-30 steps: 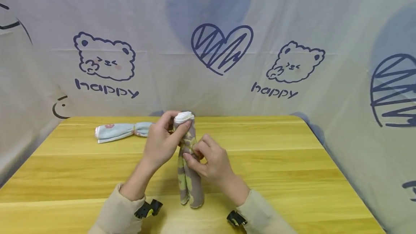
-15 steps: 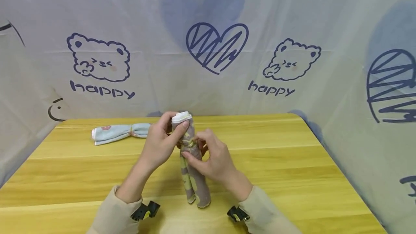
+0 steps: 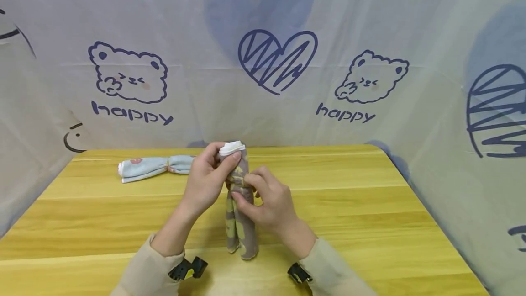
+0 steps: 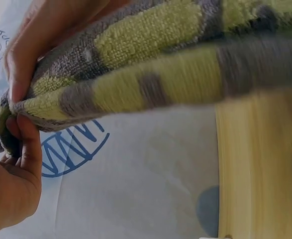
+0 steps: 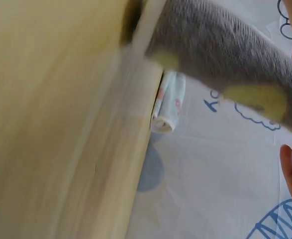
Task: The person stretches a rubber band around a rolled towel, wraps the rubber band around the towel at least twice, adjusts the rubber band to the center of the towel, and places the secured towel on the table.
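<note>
Left hand [image 3: 207, 182] curled round top of upright grey-yellow socks [image 3: 240, 223], pinching white cuff. Right hand [image 3: 267, 202] pinching socks mid-length. Blue socks [image 3: 154, 167] near tabletop [image 3: 370, 214] far-left corner.

"happy" printed twice on backdrop curtain [image 3: 263, 81]; under each bear drawing

In your left wrist view you see the grey and yellow-green socks [image 4: 150, 74] very close, running across the top of the picture. Your left hand [image 4: 41, 35] holds them from above at the upper left, with the fingers curled on the fabric. At the lower left, your right hand [image 4: 11, 184] pinches the end of the socks. Under the socks you see the white cloth backdrop [image 4: 141, 184] with a blue scribbled drawing [image 4: 71, 149], and at right the yellow wooden table [image 4: 260, 169].
</note>
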Demonstrator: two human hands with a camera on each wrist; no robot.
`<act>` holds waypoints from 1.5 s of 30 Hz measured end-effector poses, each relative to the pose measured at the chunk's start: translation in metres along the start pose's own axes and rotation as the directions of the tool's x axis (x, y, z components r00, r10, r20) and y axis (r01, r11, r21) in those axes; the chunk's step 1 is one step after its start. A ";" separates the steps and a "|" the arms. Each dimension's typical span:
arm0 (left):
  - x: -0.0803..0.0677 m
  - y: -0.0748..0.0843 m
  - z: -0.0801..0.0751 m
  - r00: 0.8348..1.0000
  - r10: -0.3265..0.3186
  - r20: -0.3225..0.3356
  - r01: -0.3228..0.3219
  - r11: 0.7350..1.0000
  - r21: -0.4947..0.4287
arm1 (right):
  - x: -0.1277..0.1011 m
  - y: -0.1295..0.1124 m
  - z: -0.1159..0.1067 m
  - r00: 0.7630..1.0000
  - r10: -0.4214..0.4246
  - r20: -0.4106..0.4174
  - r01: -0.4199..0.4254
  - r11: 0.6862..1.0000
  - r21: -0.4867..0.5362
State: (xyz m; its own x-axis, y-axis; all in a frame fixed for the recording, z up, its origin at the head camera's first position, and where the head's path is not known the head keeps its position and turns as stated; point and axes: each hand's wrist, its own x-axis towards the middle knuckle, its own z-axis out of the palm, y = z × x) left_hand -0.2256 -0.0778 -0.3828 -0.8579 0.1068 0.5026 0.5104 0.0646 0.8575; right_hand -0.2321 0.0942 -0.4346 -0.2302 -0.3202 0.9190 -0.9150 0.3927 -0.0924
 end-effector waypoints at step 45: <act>0.001 0.002 0.003 0.992 -0.127 0.022 0.121 0.974 0.189 | 0.002 0.011 -0.009 0.984 0.175 -0.032 -0.160 0.949 0.270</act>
State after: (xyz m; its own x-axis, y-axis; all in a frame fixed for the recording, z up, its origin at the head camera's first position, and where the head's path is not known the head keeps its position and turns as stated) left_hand -0.2254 -0.0745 -0.3809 -0.9143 0.1191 0.3871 0.4049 0.2636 0.8755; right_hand -0.2396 0.1057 -0.4303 -0.3764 -0.2185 0.9003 -0.9212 0.1915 -0.3387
